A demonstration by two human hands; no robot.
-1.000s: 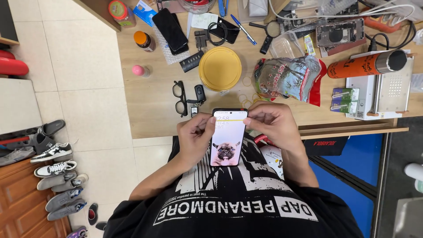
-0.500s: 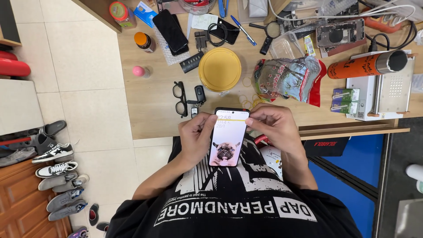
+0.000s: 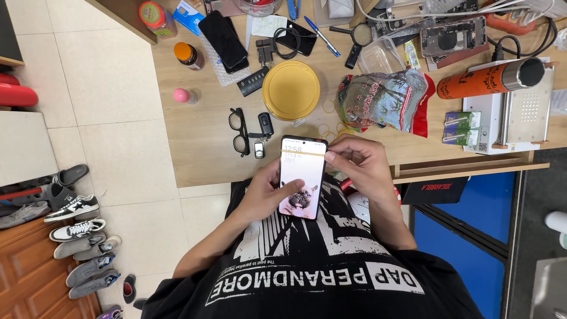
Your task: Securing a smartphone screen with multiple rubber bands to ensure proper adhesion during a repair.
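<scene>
A smartphone [image 3: 302,176] with a lit screen showing a dog picture is held upright over my lap, at the front edge of the wooden desk [image 3: 195,142]. My left hand [image 3: 266,195] cradles it from the left, thumb resting on the lower screen. Fingers of my right hand [image 3: 357,165] pinch the phone's top right edge. A yellow band runs across the phone near its top.
On the desk lie black glasses [image 3: 238,131], a car key fob [image 3: 264,125], a round yellow lid [image 3: 291,90], a printed snack bag [image 3: 384,97], an orange flask [image 3: 490,80], a white box machine [image 3: 520,121], other phones and loose rubber bands. Shoes [image 3: 71,227] line the floor at left.
My left thumb has slid onto the lower part of the screen, and the phone has shifted slightly lower. The right hand keeps its pinch at the top right edge.
</scene>
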